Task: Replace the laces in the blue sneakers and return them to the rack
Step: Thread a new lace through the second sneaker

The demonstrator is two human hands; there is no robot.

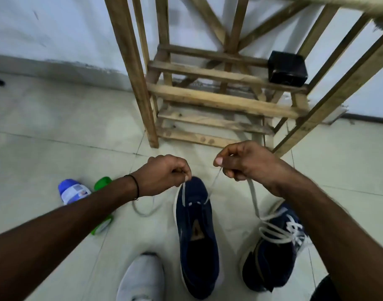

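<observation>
Low in the middle of the frame, a dark blue sneaker [197,235] stands on the tiled floor [56,127], its toe pointing up toward the wooden rack [208,101]. A white lace [183,193] passes through its front eyelets only and rises in two strands. The left hand [164,174], on a forearm stretched in from the lower left with a black band [135,186] at the wrist, is curled knuckles-up and pinches the left strand between thumb and forefinger just above the toe. The right hand [245,161], on a forearm from the lower right, sits a little higher and pinches the right strand the same way. A loose tail hangs from it toward the second blue sneaker [271,255] at the lower right, which has white loops lying across it. Beside the left forearm lie a blue-capped bottle [73,192] and a green bottle [102,183].
</observation>
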